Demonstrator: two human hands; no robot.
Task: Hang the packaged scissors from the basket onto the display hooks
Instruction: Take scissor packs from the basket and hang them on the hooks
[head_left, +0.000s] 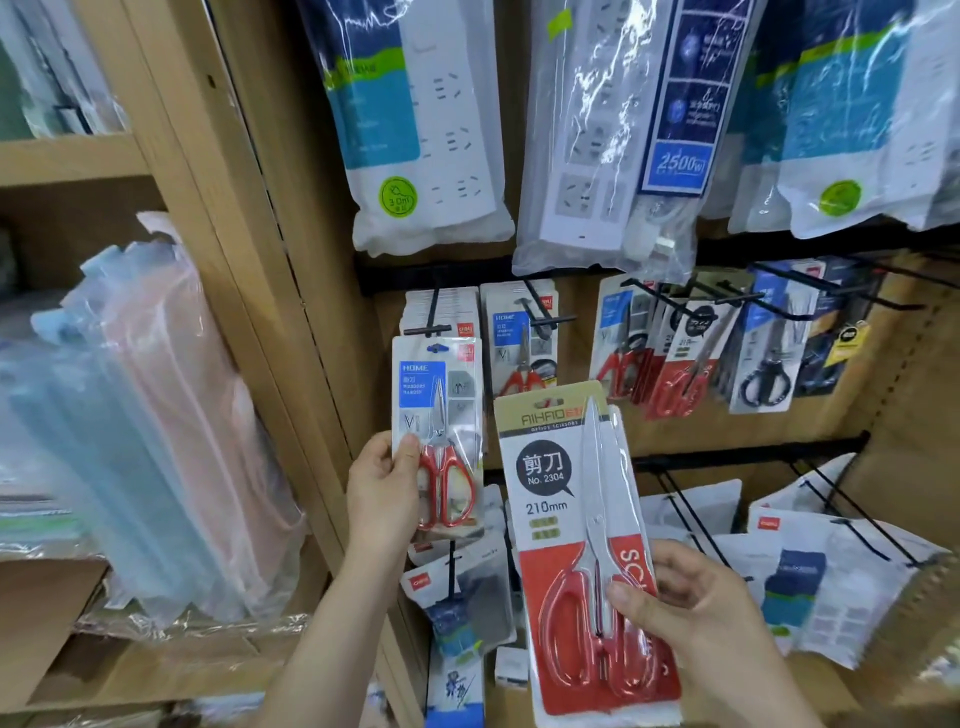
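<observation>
Item: two packs of scissors, one in each hand, below the black rail (415, 273).
Left hand (382, 491) clasped the small pack (439, 436) (blue "HOME" label, red handles) by its left edge, thumb on the front. The pack stood upright straight under the rail's left end, its hang hole just beneath the tip of the leftmost hook (434, 317); whether it had caught the hook could not be told. Right hand (696, 618) gripped the large pack (576, 545) (marked No. 2304, 210mm) at its red lower part, thumb across the handles. This one was held lower under the rail, right of the small pack and free of any hook. Hung scissors packs (524, 343) filled the rail's hooks; bagged power strips (415, 119) hung above the rail.
</observation>
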